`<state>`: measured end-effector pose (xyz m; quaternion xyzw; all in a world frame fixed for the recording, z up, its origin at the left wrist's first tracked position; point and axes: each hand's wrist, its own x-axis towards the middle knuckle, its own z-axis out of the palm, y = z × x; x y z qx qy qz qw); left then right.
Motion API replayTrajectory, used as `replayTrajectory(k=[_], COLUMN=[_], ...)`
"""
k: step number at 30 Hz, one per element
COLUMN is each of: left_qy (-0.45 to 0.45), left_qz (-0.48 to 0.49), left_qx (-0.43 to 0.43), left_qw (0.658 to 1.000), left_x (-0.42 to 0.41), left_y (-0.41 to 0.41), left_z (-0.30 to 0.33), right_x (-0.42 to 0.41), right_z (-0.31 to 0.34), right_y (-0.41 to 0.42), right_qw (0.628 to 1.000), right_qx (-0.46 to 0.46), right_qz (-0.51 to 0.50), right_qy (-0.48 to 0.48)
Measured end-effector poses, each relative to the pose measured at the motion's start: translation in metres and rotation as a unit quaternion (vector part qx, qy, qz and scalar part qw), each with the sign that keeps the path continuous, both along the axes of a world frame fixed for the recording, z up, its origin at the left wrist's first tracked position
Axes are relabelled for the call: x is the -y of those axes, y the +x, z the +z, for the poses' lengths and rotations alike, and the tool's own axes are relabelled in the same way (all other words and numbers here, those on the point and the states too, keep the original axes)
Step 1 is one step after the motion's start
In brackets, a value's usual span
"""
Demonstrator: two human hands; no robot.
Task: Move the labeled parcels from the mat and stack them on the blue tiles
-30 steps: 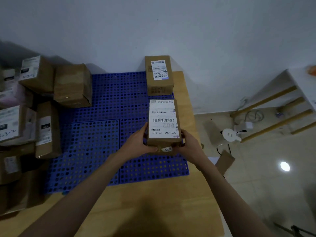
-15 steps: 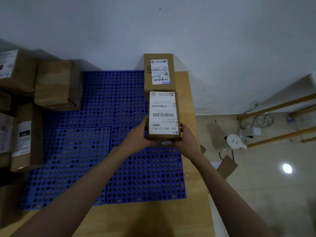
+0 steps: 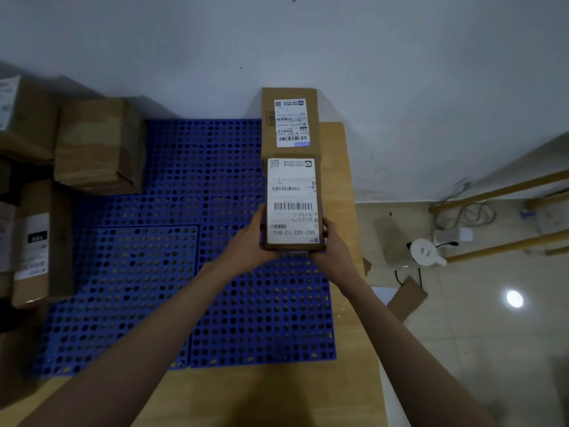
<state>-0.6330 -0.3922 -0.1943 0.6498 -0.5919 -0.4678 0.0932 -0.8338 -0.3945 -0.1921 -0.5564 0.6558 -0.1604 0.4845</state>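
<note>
The left hand (image 3: 251,241) and the right hand (image 3: 331,251) are gripping a cardboard parcel (image 3: 292,204) between them, fingers curled round its near corners, one hand on each side. The parcel is sitting over the right-hand part of the blue tiles (image 3: 172,272); whether it is resting on them or being held just above cannot be told. Its top is carrying a large white label (image 3: 292,201), turned upside down to the camera, showing two barcodes, a faint grey "602" and, in black along the near edge, "502-602-12-812". Small printed characters and a square code are running along the far edge, too small to read.

Just beyond it, a second parcel (image 3: 290,121) is lying against the wall (image 3: 369,72), its near end touching or nearly touching the held one. It is wearing a smaller white label (image 3: 292,123) with barcodes and a blue strip; the text is too fine to read.

The perforated tiles are lying on a wooden platform (image 3: 277,396). At the left, more boxes (image 3: 98,146) are standing stacked, one (image 3: 41,241) showing a white label with a black patch.
</note>
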Motion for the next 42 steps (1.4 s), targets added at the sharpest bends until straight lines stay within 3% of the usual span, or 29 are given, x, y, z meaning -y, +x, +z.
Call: replayTrajectory(k=[8,20,33,42], left_qy=[0.067,0.043,0.045,0.028], left_qz=[0.000,-0.045,-0.048,-0.021], left_qx=[0.056,0.158,0.255,0.251], left_qw=[0.996,0.985,0.965,0.967], left_x=[-0.021,-0.091,-0.184,-0.241], left_y=[0.013,0.034,0.084,0.149], left_z=[0.012,0.064,0.103,0.121], right_x=[-0.017,-0.064,-0.110,-0.147], right_z=[0.024,0.071,0.112,0.131], right_y=[-0.009,-0.016,0.059,0.129], right_qw=[0.999,0.980,0.920,0.900], right_qx=[-0.029,-0.121,-0.175,-0.179], right_qz=[0.022,0.151,0.351,0.396], right_qy=[0.003,0.047,0.008,-0.016])
